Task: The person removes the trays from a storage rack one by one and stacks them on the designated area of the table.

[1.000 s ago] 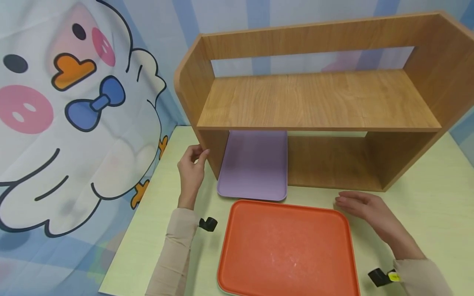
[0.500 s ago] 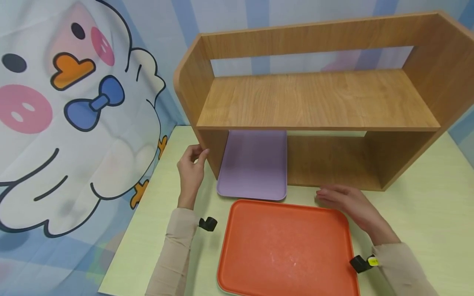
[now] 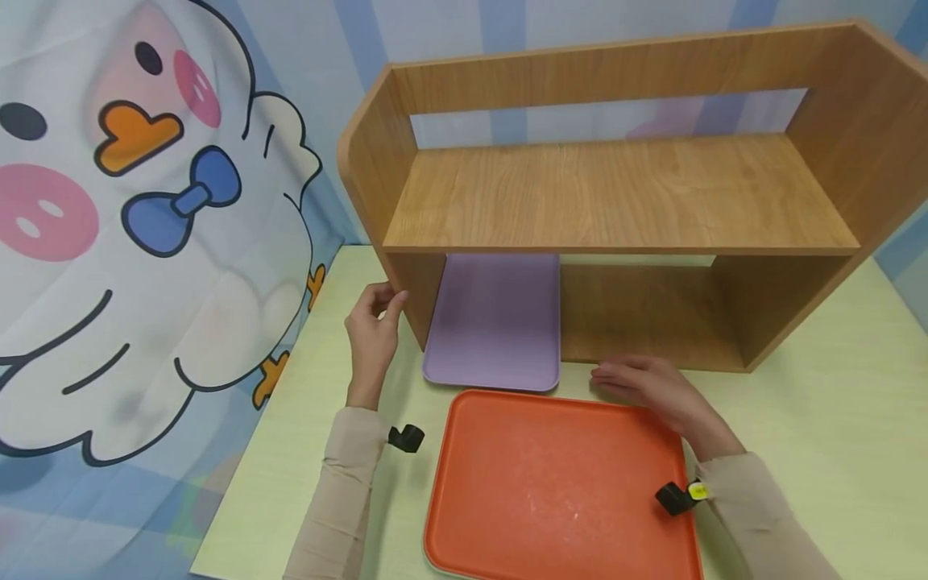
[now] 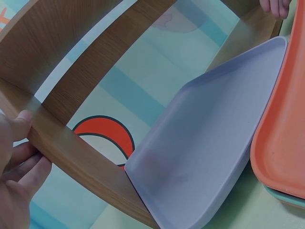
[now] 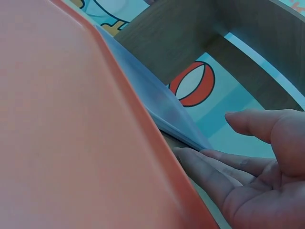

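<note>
Your right hand (image 3: 645, 385), fingers flat, lies nearest the purple tray's (image 3: 493, 326) near right corner; the tray runs lengthwise under the shelf (image 3: 616, 197), whose left panel your left hand (image 3: 373, 338) grips.

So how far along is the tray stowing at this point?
Partly done, it seems: the purple tray sits mostly under the wooden shelf, its front edge sticking out. In hand: the left hand holds the shelf's left side panel, and the right hand lies open at the orange tray's far right corner. Left: the orange tray lies on the table.
</note>
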`<state>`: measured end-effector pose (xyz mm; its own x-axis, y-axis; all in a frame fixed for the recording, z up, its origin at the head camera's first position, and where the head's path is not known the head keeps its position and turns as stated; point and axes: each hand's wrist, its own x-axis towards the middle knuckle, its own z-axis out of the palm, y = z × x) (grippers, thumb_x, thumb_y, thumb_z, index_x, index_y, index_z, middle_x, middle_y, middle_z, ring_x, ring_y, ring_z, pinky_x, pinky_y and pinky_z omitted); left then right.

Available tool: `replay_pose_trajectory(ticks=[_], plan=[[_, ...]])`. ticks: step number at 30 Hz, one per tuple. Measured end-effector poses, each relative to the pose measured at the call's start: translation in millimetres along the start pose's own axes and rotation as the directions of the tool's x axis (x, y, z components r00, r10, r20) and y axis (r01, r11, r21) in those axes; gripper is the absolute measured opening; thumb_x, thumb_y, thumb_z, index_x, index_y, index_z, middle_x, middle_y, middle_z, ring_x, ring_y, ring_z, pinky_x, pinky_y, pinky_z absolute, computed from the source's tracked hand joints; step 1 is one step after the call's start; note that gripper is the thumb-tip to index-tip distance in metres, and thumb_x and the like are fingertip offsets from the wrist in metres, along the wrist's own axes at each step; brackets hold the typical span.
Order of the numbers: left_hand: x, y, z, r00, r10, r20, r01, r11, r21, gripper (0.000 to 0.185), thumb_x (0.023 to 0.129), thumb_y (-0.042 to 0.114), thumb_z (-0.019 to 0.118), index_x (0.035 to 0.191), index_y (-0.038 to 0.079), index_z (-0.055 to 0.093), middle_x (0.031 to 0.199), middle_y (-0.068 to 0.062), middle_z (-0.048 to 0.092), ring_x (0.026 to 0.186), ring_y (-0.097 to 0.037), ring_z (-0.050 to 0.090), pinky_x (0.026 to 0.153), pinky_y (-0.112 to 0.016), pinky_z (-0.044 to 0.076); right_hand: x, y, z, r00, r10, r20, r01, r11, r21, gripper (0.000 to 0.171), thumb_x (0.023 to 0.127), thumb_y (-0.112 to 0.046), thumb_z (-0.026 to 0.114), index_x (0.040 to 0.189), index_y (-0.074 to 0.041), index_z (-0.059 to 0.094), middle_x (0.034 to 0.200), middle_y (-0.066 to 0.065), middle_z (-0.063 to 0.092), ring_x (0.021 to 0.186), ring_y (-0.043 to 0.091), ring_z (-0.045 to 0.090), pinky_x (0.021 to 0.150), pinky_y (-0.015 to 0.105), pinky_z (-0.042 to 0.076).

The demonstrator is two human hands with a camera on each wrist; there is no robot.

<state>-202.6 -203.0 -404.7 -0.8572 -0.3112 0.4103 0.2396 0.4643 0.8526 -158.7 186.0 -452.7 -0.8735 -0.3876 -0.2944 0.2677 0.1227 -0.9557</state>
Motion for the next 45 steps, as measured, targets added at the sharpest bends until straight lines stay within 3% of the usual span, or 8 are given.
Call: replay_pose_trajectory(ticks=[13,21,32,45], plan=[[0.0,-0.7,-0.5,1.0,0.01,-0.009,-0.01,1.0,0.0,0.024,0.089,0.022,0.068,0.103,0.003,0.065,0.092,-0.014,0.068,0.088,-0.023,0.065,0.085,-0.033,0.054,21.2,-2.2,18.5,0.999,0.039,0.025,-0.04,0.999,0.009,0.055,0.097,-0.025,0.056,0.135,0.013,0.041,0.13,0.029,0.054,0.117,0.031,0.06,0.098,0.035,0.049],[-0.5,-0.9,-0.4,1.0,-0.003,-0.006,0.003,1.0,-0.002,0.023,0.089,0.021,0.068,0.103,0.003,0.065,0.093,-0.014,0.067,0.09,-0.023,0.066,0.086,-0.033,0.054,33.9,-1.5,28.0,0.999,0.008,0.049,-0.014,0.993,0.115,0.049,0.098,-0.011,0.052,0.131,0.022,0.037,0.119,0.022,0.063,0.106,0.021,0.066,0.097,0.036,0.049],[0.1,-1.0,0.1,1.0,-0.005,-0.004,0.005,1.0,0.008,0.024,0.09,0.023,0.067,0.103,0.004,0.065,0.093,-0.013,0.068,0.091,-0.024,0.066,0.086,-0.034,0.054,47.2,0.7,32.4,0.999,0.029,0.032,-0.03,0.999,0.036,0.045,0.096,-0.014,0.055,0.127,0.019,0.047,0.122,0.024,0.061,0.102,0.02,0.067,0.093,0.035,0.052],[0.6,-3.2,-0.4,1.0,0.005,-0.004,-0.005,1.0,0.007,0.025,0.089,0.023,0.067,0.103,0.002,0.064,0.093,-0.014,0.067,0.089,-0.024,0.065,0.086,-0.035,0.054,56.9,2.1,36.4,0.998,0.044,0.04,-0.047,0.996,0.081,0.042,0.096,-0.011,0.054,0.123,0.022,0.047,0.098,0.006,0.067,0.088,0.01,0.068,0.086,0.029,0.056]])
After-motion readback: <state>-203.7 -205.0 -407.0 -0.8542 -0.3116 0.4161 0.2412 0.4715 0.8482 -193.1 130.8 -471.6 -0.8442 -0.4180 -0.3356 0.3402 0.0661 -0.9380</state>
